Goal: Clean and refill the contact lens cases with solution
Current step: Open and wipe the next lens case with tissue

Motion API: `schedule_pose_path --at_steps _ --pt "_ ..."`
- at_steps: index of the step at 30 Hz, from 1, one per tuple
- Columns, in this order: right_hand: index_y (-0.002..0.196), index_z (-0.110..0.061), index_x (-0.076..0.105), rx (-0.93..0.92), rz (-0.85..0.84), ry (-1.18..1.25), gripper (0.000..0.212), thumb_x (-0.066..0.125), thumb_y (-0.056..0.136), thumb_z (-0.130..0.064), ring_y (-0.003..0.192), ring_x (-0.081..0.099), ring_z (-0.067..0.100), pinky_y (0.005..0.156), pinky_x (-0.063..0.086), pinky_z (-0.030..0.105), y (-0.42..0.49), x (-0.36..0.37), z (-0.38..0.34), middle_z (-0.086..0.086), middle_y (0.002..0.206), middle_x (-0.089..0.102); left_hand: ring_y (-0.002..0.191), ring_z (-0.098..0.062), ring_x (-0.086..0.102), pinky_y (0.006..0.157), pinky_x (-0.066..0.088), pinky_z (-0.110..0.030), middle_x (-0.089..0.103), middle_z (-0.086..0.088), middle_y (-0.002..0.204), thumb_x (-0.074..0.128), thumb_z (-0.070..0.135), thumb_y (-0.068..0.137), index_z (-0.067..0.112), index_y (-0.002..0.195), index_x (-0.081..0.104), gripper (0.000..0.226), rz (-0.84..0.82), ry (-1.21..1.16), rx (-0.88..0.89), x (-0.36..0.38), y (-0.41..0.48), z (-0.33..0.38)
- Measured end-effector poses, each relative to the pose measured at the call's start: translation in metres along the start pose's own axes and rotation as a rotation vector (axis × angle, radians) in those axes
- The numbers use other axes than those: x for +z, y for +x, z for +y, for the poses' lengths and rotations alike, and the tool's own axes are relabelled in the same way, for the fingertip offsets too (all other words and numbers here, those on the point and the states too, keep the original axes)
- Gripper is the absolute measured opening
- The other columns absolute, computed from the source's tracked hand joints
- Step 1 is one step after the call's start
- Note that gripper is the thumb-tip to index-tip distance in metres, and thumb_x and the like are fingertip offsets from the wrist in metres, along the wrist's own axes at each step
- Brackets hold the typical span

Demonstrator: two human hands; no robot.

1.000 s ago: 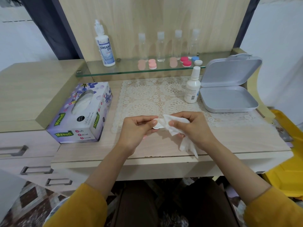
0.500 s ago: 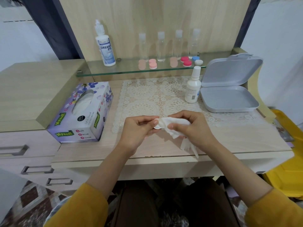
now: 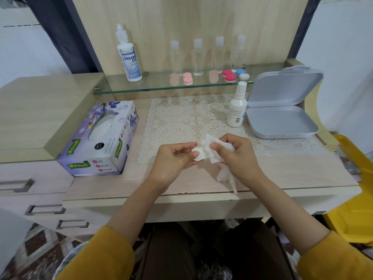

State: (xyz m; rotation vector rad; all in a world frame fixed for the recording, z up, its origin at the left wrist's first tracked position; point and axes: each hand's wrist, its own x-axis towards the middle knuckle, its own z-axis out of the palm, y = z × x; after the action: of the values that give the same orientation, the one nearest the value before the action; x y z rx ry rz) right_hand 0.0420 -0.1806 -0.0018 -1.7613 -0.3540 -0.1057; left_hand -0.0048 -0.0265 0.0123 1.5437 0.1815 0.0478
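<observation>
Left hand (image 3: pixel 173 158), right hand (image 3: pixel 240 158): two hands, one tissue (image 3: pixel 214 145), one white case piece (image 3: pixel 196 155). Beyond the hands: four clear bottles (image 3: pixel 197 57), two solution bottles (image 3: pixel 129 57), five lens cases (image 3: pixel 187 78), one tissue box (image 3: pixel 96 140), one grey tin (image 3: pixel 282 122).

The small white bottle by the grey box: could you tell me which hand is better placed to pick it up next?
Probably the right hand: the small white bottle stands beyond it, though it grips the tissue. The left hand holds the white round piece.
</observation>
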Motion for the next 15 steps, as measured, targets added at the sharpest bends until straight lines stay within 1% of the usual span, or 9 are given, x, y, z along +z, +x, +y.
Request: schedule_pose_path --at_steps 1,3,5,7,8,10,12,14,15 --pt "0.056 -0.015 0.051 -0.007 0.006 -0.002 0.031 0.065 0.082 -0.004 0.048 0.038 0.002 0.051 0.032 0.014 0.0 0.0 0.0 -0.003 0.052 0.045 0.08 -0.014 0.07 0.074 0.054 -0.018 0.07 -0.012 0.095 0.06 0.002 0.085 0.002 0.103 0.066 0.018 -0.027 0.02 -0.025 -0.001 0.001 0.001" --pt "0.058 -0.016 0.052 -0.019 0.015 -0.001 0.031 0.062 0.083 -0.003 0.049 0.039 0.002 0.051 0.032 0.013 -0.001 -0.001 0.0 -0.004 0.052 0.046 0.084 -0.02 0.07 0.081 0.054 -0.023 0.071 -0.014 0.095 0.057 0.014 0.089 0.001 0.1 0.066 0.02 -0.11 0.016 -0.092 -0.004 0.004 0.004" --pt "0.06 -0.015 0.054 -0.027 0.011 0.006 0.028 0.061 0.084 -0.003 0.05 0.04 0.002 0.051 0.033 0.014 -0.002 -0.001 -0.002 -0.003 0.054 0.048 0.082 -0.023 0.07 0.077 0.056 -0.025 0.071 -0.015 0.093 0.053 0.021 0.09 0.002 0.099 0.067 0.025 -0.163 -0.031 -0.148 -0.007 0.006 0.008" --pt "0.065 -0.013 0.059 -0.035 -0.004 0.021 0.022 0.062 0.084 -0.003 0.054 0.044 0.005 0.054 0.036 0.017 -0.002 -0.002 -0.003 0.0 0.058 0.052 0.077 -0.022 0.071 0.068 0.055 -0.021 0.071 -0.014 0.091 0.055 0.017 0.089 0.004 0.094 0.067 0.019 -0.166 -0.056 -0.168 -0.009 0.008 0.012" --pt "0.067 -0.014 0.061 -0.038 -0.013 0.035 0.02 0.062 0.084 -0.003 0.056 0.046 0.007 0.055 0.038 0.019 -0.002 -0.003 -0.004 0.001 0.06 0.055 0.077 -0.022 0.071 0.067 0.055 -0.02 0.07 -0.015 0.091 0.056 0.013 0.088 0.003 0.092 0.067 0.015 -0.162 -0.076 -0.174 -0.009 0.008 0.013" --pt "0.072 -0.018 0.065 -0.049 -0.028 0.058 0.018 0.063 0.083 -0.003 0.058 0.05 0.006 0.056 0.041 0.019 -0.003 -0.004 -0.005 -0.002 0.063 0.06 0.08 -0.026 0.07 0.069 0.055 -0.022 0.068 -0.019 0.092 0.058 0.006 0.085 -0.003 0.089 0.067 0.013 -0.153 -0.127 -0.174 -0.011 0.01 0.013" --pt "0.076 -0.02 0.067 -0.068 -0.045 0.055 0.018 0.064 0.082 -0.003 0.059 0.052 0.002 0.058 0.042 0.016 -0.003 -0.003 -0.008 -0.006 0.066 0.062 0.081 -0.025 0.07 0.07 0.055 -0.021 0.069 -0.018 0.091 0.059 0.002 0.083 -0.007 0.094 0.065 0.015 -0.163 -0.136 -0.172 -0.013 0.012 0.014" --pt "0.082 -0.018 0.069 -0.083 -0.059 0.039 0.016 0.064 0.082 -0.003 0.063 0.054 -0.001 0.061 0.043 0.014 -0.004 -0.002 -0.009 -0.008 0.071 0.065 0.082 -0.022 0.07 0.072 0.053 -0.02 0.071 -0.013 0.089 0.058 0.0 0.083 -0.005 0.101 0.064 0.019 -0.205 -0.076 -0.177 -0.015 0.013 0.014" --pt "0.086 -0.016 0.069 -0.084 -0.061 0.041 0.015 0.064 0.082 -0.002 0.066 0.057 -0.001 0.063 0.044 0.014 -0.004 -0.002 -0.009 -0.007 0.076 0.066 0.085 -0.021 0.069 0.076 0.053 -0.022 0.072 -0.012 0.09 0.059 0.002 0.083 -0.002 0.103 0.065 0.02 -0.223 -0.01 -0.165 -0.017 0.014 0.014"
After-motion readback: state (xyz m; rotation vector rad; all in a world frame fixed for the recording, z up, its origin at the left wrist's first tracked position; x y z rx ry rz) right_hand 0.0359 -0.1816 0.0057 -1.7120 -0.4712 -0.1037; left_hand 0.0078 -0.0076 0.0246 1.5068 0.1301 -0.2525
